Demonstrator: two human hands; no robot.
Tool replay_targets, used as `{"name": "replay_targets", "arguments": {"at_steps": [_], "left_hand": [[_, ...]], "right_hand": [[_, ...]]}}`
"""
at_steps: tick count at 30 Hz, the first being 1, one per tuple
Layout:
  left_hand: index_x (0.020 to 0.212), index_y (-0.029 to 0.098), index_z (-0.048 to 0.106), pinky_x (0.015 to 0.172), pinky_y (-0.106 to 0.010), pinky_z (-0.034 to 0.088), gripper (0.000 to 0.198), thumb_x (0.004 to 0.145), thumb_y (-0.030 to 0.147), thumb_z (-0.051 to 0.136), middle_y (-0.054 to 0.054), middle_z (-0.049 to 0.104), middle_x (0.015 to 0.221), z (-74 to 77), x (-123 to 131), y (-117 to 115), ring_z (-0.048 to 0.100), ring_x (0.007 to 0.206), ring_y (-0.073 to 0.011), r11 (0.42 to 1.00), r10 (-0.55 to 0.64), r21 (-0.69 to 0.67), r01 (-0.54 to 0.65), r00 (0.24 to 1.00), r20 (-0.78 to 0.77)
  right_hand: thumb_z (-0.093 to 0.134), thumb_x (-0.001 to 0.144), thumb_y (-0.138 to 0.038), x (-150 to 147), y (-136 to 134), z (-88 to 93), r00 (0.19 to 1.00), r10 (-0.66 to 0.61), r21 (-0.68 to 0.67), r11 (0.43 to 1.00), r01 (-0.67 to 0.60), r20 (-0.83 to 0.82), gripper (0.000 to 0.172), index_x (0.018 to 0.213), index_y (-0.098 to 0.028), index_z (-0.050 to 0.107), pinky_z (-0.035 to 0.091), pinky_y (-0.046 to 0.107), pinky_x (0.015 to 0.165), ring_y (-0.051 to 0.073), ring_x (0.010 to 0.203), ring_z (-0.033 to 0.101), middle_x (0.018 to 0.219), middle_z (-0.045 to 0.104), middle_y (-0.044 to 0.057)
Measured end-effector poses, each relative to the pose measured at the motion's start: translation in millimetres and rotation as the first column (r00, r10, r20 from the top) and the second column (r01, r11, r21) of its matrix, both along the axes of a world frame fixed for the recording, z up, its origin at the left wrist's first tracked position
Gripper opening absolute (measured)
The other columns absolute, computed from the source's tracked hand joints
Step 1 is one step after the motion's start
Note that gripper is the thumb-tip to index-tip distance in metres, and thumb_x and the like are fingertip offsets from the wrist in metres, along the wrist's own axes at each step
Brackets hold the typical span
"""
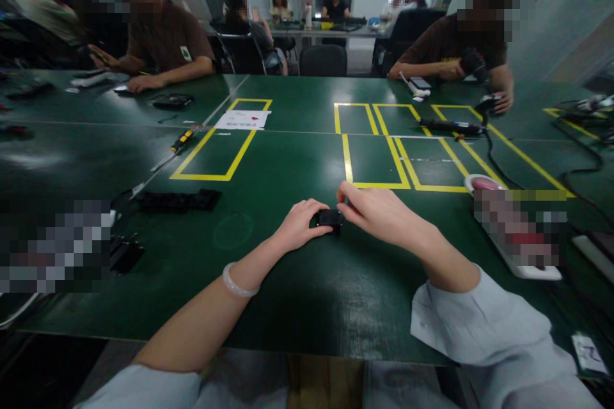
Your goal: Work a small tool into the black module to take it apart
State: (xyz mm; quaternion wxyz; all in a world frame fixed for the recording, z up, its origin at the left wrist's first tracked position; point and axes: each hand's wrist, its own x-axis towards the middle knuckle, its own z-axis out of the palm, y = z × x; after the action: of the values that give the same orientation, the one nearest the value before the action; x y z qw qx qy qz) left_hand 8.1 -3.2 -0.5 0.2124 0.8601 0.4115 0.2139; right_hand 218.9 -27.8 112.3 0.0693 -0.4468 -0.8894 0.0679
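Note:
On the green table (307,294), my left hand (303,222) grips a small black block-shaped part (329,220) between thumb and fingers. Its exact kind is too small and dark to make out. My right hand (367,206) is closed in a pinch close to the block's right end. Whatever those fingertips hold, if anything, is hidden. A pale bracelet (238,282) circles my left wrist.
Several dark strips (178,200) lie at left, with a yellow-black screwdriver (183,140) beyond. Yellow tape rectangles (348,160) and a white paper (243,119) mark the table. A black corded tool (451,126) lies at right. Co-workers sit opposite.

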Motion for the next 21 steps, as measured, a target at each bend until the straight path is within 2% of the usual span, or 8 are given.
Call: {"name": "replay_targets", "arguments": {"at_steps": [3,10,17,21], "left_hand": [[0.112,0.023,0.058,0.089,-0.038,0.042,0.039,0.084,0.051,0.061,-0.005,0.060,0.106,1.4,0.7,-0.3,0.054,0.099,-0.0244,1.000,0.001,-0.006,-0.001,1.000,-0.006],[0.113,0.023,0.058,0.090,-0.038,0.041,0.039,0.084,0.050,0.061,-0.005,0.060,0.107,2.6,0.5,-1.2,0.054,0.101,-0.0245,1.000,0.001,-0.005,-0.001,1.000,0.000],[0.113,0.023,0.057,0.089,-0.039,0.042,0.040,0.084,0.051,0.060,-0.005,0.060,0.106,2.5,0.3,-1.0,0.054,0.098,-0.0242,1.000,0.006,-0.015,-0.006,1.000,-0.006],[0.114,0.023,0.057,0.090,-0.039,0.041,0.041,0.084,0.051,0.060,-0.005,0.060,0.108,2.6,0.2,-1.0,0.054,0.100,-0.0243,1.000,0.001,-0.018,-0.001,1.000,0.003]], "right_hand": [[0.036,0.097,-0.036,-0.3,1.2,-1.1,1.000,-0.013,0.006,1.000,0.013,0.019,0.021,0.101,-0.020,0.050,0.024,0.025,0.054,0.017,0.065,0.060,0.073,0.064,0.002],[0.038,0.094,-0.026,0.0,0.3,0.2,1.000,0.013,-0.022,1.000,-0.013,-0.008,0.018,0.108,-0.019,0.048,0.025,0.025,0.055,0.015,0.065,0.059,0.078,0.066,0.002],[0.035,0.098,-0.037,0.3,0.7,-1.9,1.000,-0.007,-0.004,1.000,0.007,0.014,0.023,0.102,-0.020,0.050,0.025,0.025,0.055,0.016,0.066,0.060,0.075,0.065,0.002],[0.034,0.097,-0.030,0.7,0.7,-1.4,1.000,0.005,-0.007,1.000,-0.005,0.015,0.020,0.106,-0.020,0.049,0.024,0.025,0.054,0.016,0.064,0.059,0.076,0.065,0.002]]}}
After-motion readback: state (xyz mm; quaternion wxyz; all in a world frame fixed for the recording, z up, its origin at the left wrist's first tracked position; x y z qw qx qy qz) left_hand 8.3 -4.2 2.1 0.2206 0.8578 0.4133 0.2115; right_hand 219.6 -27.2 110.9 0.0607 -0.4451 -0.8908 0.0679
